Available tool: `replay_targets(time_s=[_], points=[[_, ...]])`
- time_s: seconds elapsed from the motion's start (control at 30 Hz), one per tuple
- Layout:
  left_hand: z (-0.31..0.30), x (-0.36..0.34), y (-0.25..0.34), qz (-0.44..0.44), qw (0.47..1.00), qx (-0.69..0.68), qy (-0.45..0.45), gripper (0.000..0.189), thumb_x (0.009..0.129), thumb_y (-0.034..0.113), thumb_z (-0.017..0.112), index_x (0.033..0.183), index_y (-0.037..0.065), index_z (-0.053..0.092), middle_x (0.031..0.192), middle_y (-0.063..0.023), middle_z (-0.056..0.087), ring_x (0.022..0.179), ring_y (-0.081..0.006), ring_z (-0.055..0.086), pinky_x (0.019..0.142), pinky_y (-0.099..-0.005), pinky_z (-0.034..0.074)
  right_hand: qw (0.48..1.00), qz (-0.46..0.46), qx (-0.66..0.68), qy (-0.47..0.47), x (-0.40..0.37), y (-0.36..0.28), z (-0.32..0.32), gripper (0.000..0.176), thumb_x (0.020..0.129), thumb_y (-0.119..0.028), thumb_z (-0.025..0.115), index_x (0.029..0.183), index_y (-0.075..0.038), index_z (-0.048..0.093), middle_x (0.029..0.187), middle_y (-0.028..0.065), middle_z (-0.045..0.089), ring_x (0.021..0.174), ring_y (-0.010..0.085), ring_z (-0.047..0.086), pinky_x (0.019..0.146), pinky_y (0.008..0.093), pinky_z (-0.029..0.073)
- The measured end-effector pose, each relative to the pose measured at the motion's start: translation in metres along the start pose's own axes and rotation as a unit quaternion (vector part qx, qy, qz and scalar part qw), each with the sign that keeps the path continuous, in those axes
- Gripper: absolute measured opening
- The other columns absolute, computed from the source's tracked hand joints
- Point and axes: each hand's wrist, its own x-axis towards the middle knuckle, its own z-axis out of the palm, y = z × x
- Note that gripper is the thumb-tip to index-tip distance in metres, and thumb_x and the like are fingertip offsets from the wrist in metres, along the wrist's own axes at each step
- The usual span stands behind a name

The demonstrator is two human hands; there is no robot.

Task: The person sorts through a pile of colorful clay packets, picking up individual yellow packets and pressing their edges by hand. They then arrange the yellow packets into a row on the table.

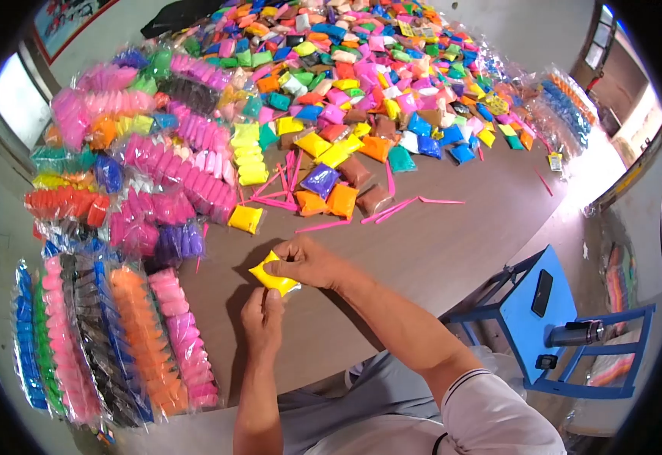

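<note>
A small yellow packet [277, 280] with clear plastic edges is held above the table between both my hands. My right hand [304, 262] grips its upper right side, thumb across the front. With closed fingers, my left hand [261, 312] pinches the packet's lower edge. Just beyond my hands lies another yellow packet [245, 219]. Close by are orange packets [341, 200], a purple packet [320, 180] and a brown packet [373, 199]. Thin pink plastic sticks [323, 226] are scattered between these packets and my hands.
A large heap of coloured packets [361, 83] covers the table's far side. Joined packet strips in clear plastic [130, 334] line the left. On the right, a blue chair [528, 318] holds a phone [542, 293] and a flask [576, 334]. More bagged strips [566, 106] lie far right.
</note>
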Motion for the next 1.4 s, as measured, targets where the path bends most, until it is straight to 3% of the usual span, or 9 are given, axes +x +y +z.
replay_targets(time_s=[0.13, 0.4, 0.57, 0.7, 0.87, 1.0, 1.17, 1.3, 1.4], points=[[0.001, 0.000, 0.008, -0.025, 0.998, -0.044, 0.023, 0.039, 0.100, 0.037, 0.052, 0.092, 0.000, 0.059, 0.068, -0.0012, 0.055, 0.061, -0.0087, 0.050, 0.054, -0.0269, 0.040, 0.996, -0.035, 0.076, 0.020, 0.001, -0.004, 0.011, 0.029, 0.093, -0.029, 0.070, 0.084, -0.001, 0.068, 0.072, -0.0062, 0.059, 0.065, 0.0027, 0.047, 0.054, 0.0248, 0.038], [0.003, -0.002, 0.008, 0.014, 1.000, 0.013, 0.021, 0.048, 0.101, 0.044, 0.046, 0.102, -0.002, 0.060, 0.068, -0.0027, 0.055, 0.060, -0.0118, 0.052, 0.055, -0.0282, 0.040, 0.995, 0.015, 0.007, -0.101, 0.000, -0.007, 0.000, 0.031, 0.093, -0.035, 0.069, 0.096, -0.004, 0.065, 0.081, -0.0042, 0.061, 0.078, 0.0053, 0.053, 0.066, 0.0256, 0.044], [0.001, 0.000, 0.000, 0.029, 1.000, -0.002, 0.005, 0.054, 0.103, 0.048, 0.038, 0.102, 0.000, 0.061, 0.077, -0.0025, 0.059, 0.063, -0.0104, 0.053, 0.055, -0.0254, 0.041, 0.991, 0.059, -0.054, -0.112, -0.002, -0.019, 0.005, 0.048, 0.095, -0.054, 0.057, 0.096, -0.007, 0.065, 0.070, -0.0014, 0.059, 0.058, 0.0097, 0.054, 0.047, 0.0260, 0.043], [0.005, -0.001, -0.004, 0.033, 0.999, 0.011, 0.021, 0.055, 0.103, 0.049, 0.036, 0.099, 0.000, 0.061, 0.074, -0.0028, 0.058, 0.062, -0.0107, 0.053, 0.054, -0.0260, 0.041, 0.991, 0.071, -0.039, -0.109, -0.003, -0.018, 0.003, 0.044, 0.095, -0.050, 0.059, 0.092, -0.007, 0.066, 0.074, -0.0003, 0.063, 0.065, 0.0095, 0.057, 0.054, 0.0273, 0.045], [0.005, -0.002, 0.008, 0.007, 1.000, -0.001, 0.021, 0.052, 0.102, 0.048, 0.041, 0.099, 0.000, 0.061, 0.073, -0.0035, 0.057, 0.062, -0.0117, 0.053, 0.056, -0.0280, 0.042, 0.997, -0.006, -0.043, -0.070, -0.003, -0.009, 0.007, 0.040, 0.097, -0.043, 0.059, 0.093, -0.003, 0.065, 0.078, 0.0016, 0.063, 0.072, 0.0114, 0.056, 0.065, 0.0323, 0.047], [0.003, -0.002, 0.003, 0.008, 0.999, 0.003, 0.032, 0.049, 0.102, 0.045, 0.045, 0.098, -0.001, 0.061, 0.071, -0.0035, 0.057, 0.060, -0.0111, 0.052, 0.054, -0.0277, 0.041, 0.991, -0.104, -0.083, -0.008, 0.004, 0.006, 0.012, 0.042, 0.098, -0.045, 0.056, 0.091, -0.004, 0.065, 0.076, 0.0010, 0.061, 0.071, 0.0112, 0.054, 0.063, 0.0317, 0.047], [0.003, -0.003, 0.002, 0.042, 0.999, 0.029, 0.003, 0.046, 0.103, 0.042, 0.044, 0.104, 0.000, 0.062, 0.075, -0.0014, 0.058, 0.061, -0.0087, 0.052, 0.054, -0.0242, 0.041, 0.991, 0.042, -0.058, -0.111, 0.001, -0.003, 0.007, 0.060, 0.095, -0.059, 0.053, 0.087, 0.000, 0.065, 0.075, 0.0006, 0.059, 0.074, 0.0101, 0.053, 0.064, 0.0312, 0.047], [0.004, -0.005, -0.003, 0.049, 0.998, 0.039, 0.009, 0.047, 0.103, 0.043, 0.043, 0.106, 0.000, 0.061, 0.076, -0.0014, 0.058, 0.062, -0.0085, 0.053, 0.054, -0.0240, 0.041, 0.986, 0.056, -0.092, -0.124, -0.002, -0.014, 0.008, 0.067, 0.090, -0.067, 0.055, 0.079, -0.002, 0.062, 0.067, 0.0036, 0.056, 0.067, 0.0128, 0.054, 0.059, 0.0337, 0.046], [0.005, -0.003, -0.005, 0.042, 0.998, 0.037, 0.030, 0.049, 0.103, 0.044, 0.042, 0.106, 0.000, 0.061, 0.076, -0.0013, 0.058, 0.062, -0.0082, 0.052, 0.053, -0.0232, 0.040, 0.990, -0.003, -0.110, -0.088, -0.005, -0.017, 0.010, 0.064, 0.091, -0.063, 0.057, 0.079, 0.000, 0.062, 0.068, 0.0051, 0.058, 0.068, 0.0145, 0.055, 0.061, 0.0357, 0.047]])
